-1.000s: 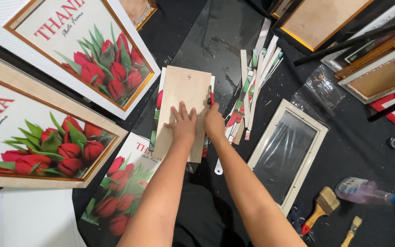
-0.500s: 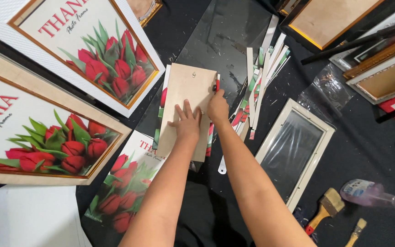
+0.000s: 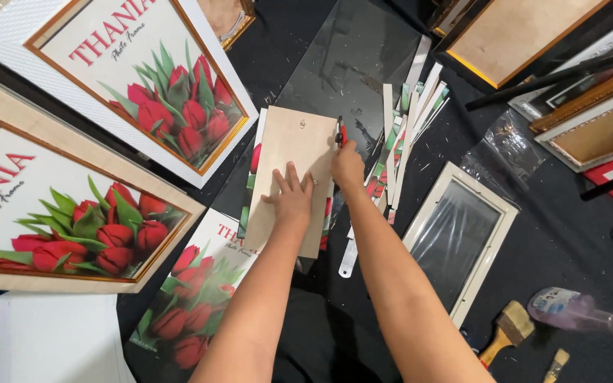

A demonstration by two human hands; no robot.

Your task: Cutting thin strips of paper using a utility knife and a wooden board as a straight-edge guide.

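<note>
**Cutting along the board's edge**

From the head camera I look straight down at my two hands on a black work surface (image 3: 299,42). My left hand (image 3: 294,197) lies flat on a plain brown backing board (image 3: 289,152), fingers spread and palm down, pressing rather than gripping. The board sits upright in the view, on top of a tulip print (image 3: 251,186) whose red and green edge shows along its left side and at its lower right corner.

My right hand (image 3: 348,164) is closed around a small cutter (image 3: 339,132) with a red and black body, holding it against the board's right edge near the top corner. I cannot tell whether the blade touches the paper underneath.

Just to the right of the cutter lies a fan of trimmed paper strips (image 3: 409,106), white with bits of green and red. A white ruler-like strip (image 3: 348,257) pokes out below my right forearm. Further right is a small white picture frame (image 3: 461,237) with its glass in, and near the bottom right corner two paintbrushes (image 3: 506,332) and a spray bottle (image 3: 576,313).

On the left lie two large framed tulip posters (image 3: 147,85), and another loose tulip print (image 3: 193,301) lies beside my left forearm. More empty frames (image 3: 594,131) are stacked at the upper right.
</note>
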